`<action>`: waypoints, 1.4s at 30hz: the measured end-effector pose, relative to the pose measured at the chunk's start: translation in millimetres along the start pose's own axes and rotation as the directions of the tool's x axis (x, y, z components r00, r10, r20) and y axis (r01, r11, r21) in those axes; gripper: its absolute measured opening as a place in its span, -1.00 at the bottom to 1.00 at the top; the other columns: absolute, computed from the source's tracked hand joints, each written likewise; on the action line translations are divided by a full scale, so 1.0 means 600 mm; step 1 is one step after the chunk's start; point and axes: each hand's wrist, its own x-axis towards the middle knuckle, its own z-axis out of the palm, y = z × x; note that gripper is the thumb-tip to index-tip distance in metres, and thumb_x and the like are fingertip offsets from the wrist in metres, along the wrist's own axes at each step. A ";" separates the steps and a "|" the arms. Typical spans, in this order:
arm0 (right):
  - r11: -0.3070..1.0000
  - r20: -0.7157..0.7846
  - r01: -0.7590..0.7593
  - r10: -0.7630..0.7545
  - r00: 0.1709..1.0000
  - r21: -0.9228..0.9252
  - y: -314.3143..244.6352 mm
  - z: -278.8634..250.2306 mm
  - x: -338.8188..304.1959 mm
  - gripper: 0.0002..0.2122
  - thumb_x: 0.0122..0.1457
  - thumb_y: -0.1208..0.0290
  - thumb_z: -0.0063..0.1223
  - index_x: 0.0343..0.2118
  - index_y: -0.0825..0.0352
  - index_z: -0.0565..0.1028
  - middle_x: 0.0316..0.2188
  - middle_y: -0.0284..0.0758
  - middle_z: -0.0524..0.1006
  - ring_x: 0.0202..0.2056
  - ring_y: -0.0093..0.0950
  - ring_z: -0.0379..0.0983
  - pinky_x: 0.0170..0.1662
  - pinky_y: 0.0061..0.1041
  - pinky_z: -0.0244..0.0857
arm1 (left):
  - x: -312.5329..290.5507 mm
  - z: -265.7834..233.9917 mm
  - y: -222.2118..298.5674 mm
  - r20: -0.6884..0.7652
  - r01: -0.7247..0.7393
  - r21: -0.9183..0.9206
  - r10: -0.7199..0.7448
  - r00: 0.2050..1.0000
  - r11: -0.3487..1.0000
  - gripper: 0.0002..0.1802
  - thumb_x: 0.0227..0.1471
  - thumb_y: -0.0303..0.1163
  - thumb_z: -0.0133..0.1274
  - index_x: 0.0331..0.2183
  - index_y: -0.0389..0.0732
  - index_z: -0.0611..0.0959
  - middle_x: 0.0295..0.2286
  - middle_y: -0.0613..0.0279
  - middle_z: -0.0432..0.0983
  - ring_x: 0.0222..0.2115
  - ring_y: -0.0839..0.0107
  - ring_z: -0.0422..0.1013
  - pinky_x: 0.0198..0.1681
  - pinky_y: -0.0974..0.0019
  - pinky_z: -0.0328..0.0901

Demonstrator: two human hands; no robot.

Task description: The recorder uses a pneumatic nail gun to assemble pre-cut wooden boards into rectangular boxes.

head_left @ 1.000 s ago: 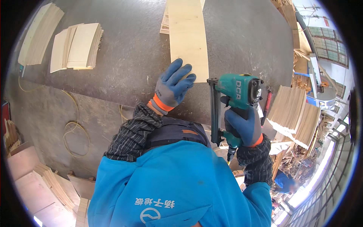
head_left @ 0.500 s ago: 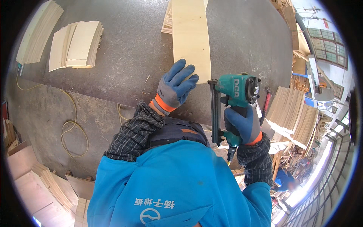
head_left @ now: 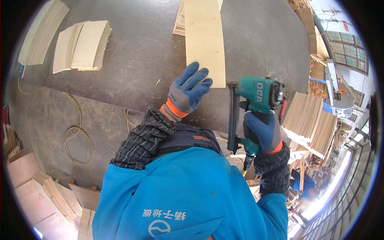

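My right hand [head_left: 264, 130], in a grey and blue glove, is wrapped round the handle of a green pneumatic stapler [head_left: 258, 94]. The tool's nose points left, a little apart from the near right corner of a pale plywood board [head_left: 205, 44]. My left hand [head_left: 188, 91], gloved alike, rests with fingers stretched out on the near left corner of that board; its thumb is mostly hidden. Under the board's far end, the edges of more thin wooden strips [head_left: 179, 22] show. The board runs away from me along the dark tabletop [head_left: 140, 60].
Stacks of thin plywood pieces lie at the far left [head_left: 82, 46]. More sheets stand in a pile [head_left: 304, 116] at the right, by a red-handled tool [head_left: 283, 108]. A yellow hose [head_left: 80, 132] coils on the floor at left. Another person [head_left: 306, 184] is at the lower right.
My right hand and the stapler have moved slightly right, away from the board's corner. The left hand stays on the board, with little change.
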 end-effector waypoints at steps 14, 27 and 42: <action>1.000 0.033 0.025 -0.025 0.999 0.007 -0.012 0.031 -0.011 -0.60 0.22 0.37 0.26 0.09 0.45 0.60 -0.49 -0.38 0.59 -0.52 -0.63 0.46 -0.43 -0.57 0.32 | -0.039 -0.100 0.008 0.095 0.388 -0.092 -0.380 0.920 0.917 -0.43 -0.02 -0.36 0.49 0.08 -0.12 0.75 0.08 -0.07 0.61 0.04 -0.04 0.59 0.06 0.07 0.54; 0.985 0.172 0.004 0.025 0.985 -0.170 -0.008 0.080 0.015 -0.67 0.23 0.28 0.31 -0.06 0.40 0.65 -0.36 -0.30 0.70 -0.34 -0.57 0.59 -0.25 -0.46 0.47 | -0.035 -0.071 0.000 -0.005 0.284 -0.171 -0.289 0.957 0.943 -0.61 -0.01 -0.45 0.45 -0.07 -0.17 0.81 -0.16 0.11 0.77 -0.22 0.16 0.70 -0.15 0.18 0.57; 0.986 0.189 0.043 -0.012 0.982 -0.159 -0.019 0.105 0.019 -0.56 0.25 0.44 0.13 0.18 0.49 0.53 -0.51 -0.44 0.52 -0.54 -0.68 0.38 -0.48 -0.58 0.23 | -0.027 -0.074 0.002 0.021 0.317 -0.158 -0.318 0.948 0.935 -0.65 -0.01 -0.44 0.45 -0.11 -0.18 0.82 -0.16 0.11 0.78 -0.23 0.17 0.71 -0.17 0.20 0.59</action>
